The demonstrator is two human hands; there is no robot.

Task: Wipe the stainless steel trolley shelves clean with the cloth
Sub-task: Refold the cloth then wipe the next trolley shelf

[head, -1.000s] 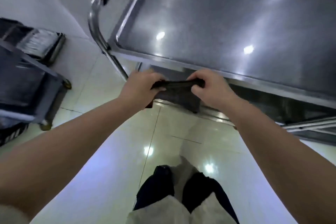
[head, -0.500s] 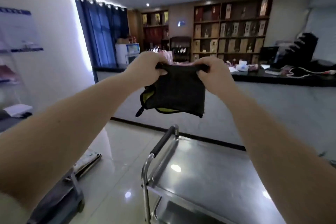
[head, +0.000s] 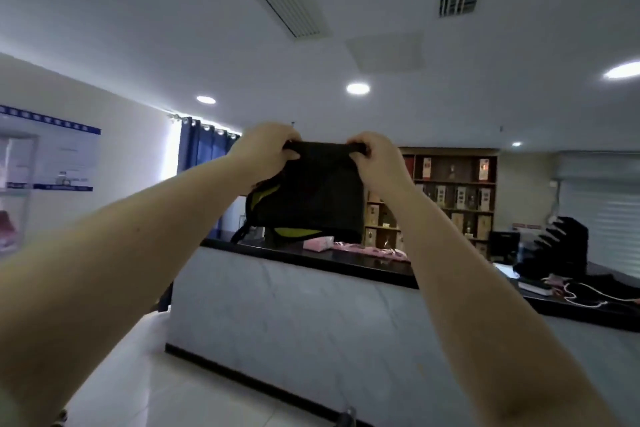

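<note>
left hand point(head: 266, 149) and right hand point(head: 375, 161) each pinch a top corner of the cloth point(head: 311, 198), which hangs level between them; trolley out of view, presumably below.

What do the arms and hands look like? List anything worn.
The left forearm and right forearm are bare, with no sleeves in view. The left hand and right hand have no gloves, and no watch, bracelet or ring shows.
</note>
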